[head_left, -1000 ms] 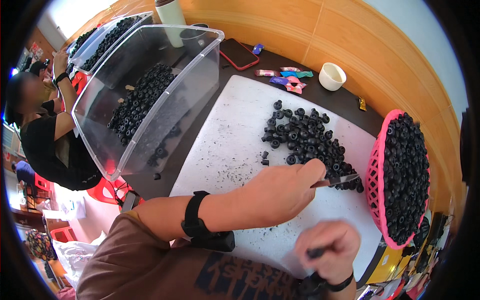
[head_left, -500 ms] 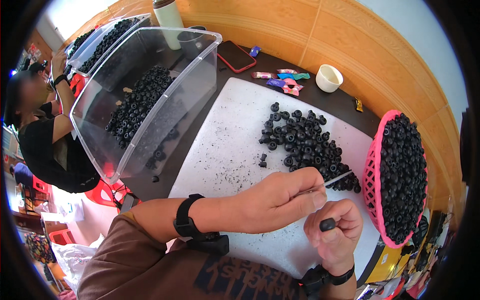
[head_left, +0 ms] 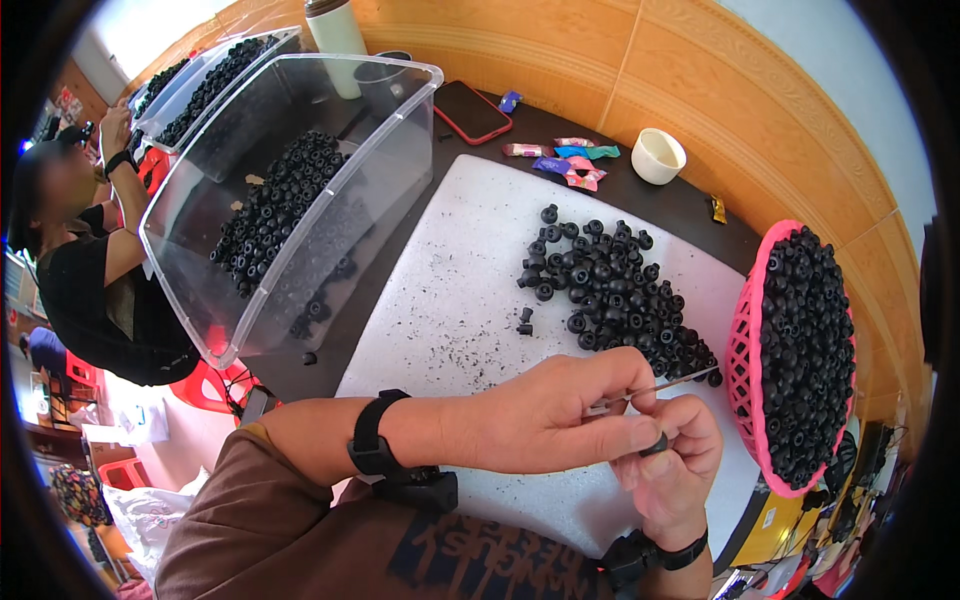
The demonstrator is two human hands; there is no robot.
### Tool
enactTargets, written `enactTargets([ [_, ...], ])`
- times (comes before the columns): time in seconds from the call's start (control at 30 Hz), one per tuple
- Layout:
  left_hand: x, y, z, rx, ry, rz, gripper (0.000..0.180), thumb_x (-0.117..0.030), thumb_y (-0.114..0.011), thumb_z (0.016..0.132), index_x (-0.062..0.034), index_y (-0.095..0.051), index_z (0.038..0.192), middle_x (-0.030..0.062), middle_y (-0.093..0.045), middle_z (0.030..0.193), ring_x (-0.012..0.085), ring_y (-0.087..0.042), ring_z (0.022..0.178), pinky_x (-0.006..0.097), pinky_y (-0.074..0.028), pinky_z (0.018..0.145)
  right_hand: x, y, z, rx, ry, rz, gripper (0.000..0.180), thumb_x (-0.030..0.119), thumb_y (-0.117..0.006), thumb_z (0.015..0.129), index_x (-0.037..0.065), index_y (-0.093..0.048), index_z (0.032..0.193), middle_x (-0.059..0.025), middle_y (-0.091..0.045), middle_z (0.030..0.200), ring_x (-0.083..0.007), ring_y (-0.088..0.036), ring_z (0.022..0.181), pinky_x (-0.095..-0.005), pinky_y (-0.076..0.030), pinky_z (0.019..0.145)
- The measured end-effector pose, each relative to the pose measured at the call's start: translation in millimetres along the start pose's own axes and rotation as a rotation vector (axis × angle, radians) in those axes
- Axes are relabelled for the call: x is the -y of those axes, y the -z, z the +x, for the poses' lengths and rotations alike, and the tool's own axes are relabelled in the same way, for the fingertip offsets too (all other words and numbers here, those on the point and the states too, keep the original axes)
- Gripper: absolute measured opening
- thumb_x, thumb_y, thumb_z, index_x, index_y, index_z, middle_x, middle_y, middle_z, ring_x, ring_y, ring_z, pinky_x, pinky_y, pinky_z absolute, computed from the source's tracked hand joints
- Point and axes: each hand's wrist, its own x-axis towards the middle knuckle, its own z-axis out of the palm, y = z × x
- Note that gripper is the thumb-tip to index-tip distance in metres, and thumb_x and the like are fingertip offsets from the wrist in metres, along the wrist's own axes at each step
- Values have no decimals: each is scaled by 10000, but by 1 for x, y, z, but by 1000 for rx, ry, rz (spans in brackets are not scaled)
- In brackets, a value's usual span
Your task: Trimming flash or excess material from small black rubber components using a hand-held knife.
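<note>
Pinched in my left hand [head_left: 565,410] is a thin, pointed metal tool [head_left: 680,381], its tip slanting up to the right; its exact kind is not clear. My right hand [head_left: 680,455], close beside it, grips a small black rubber-looking part [head_left: 655,445] between thumb and fingers. The left thumb is up against this part. Just beyond my hands, a heap of black knob-shaped parts [head_left: 605,285] lies on a white foam board [head_left: 450,260], with dark crumbs scattered to its left. One loose part [head_left: 525,322] sits apart from the heap.
To the right stands a pink basket [head_left: 742,345] full of black parts. A clear plastic bin [head_left: 390,170] at left holds more. Along the back are a phone [head_left: 472,112], wrapped candies [head_left: 575,160], a cream cup [head_left: 658,157] and a bottle [head_left: 338,45]. Another person [head_left: 100,270] works at far left.
My left hand has lowered slightly, and its thumb has come against the black part in my right hand. The metal tool's tip has dropped and shifted right.
</note>
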Motion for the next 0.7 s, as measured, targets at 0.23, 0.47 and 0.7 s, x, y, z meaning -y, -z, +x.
enactTargets([
  [0.23, 0, -3, -1, -28, -14, -97, 208, -183, -533, 876, -26, -465, 994, -10, -461, 727, 44, -391, 624, 199, -338, 547, -2, 0, 0, 36, 13, 28, 224, 67, -673, 757, 6, -489, 870, -59, -566, 771, -82, -518, 625, -194, -423, 563],
  [0.47, 2, 0, 0, 6, -43, 58, 257, -187, -585, 834, -38, -454, 997, -22, -439, 672, 41, -373, 571, 201, -309, 500, 0, 2, -1, 11, -21, 0, 231, 63, -674, 754, 3, -488, 877, -64, -572, 776, -84, -526, 628, -191, -434, 565],
  [0.7, 4, 0, 0, 29, -42, 84, 290, -131, -633, 774, -46, -449, 982, -20, -413, 650, 39, -355, 526, 201, -288, 470, 0, 2, 2, 17, 42, -47, 247, 91, -676, 759, 3, -481, 881, -83, -573, 779, -98, -532, 627, -193, -439, 563],
])
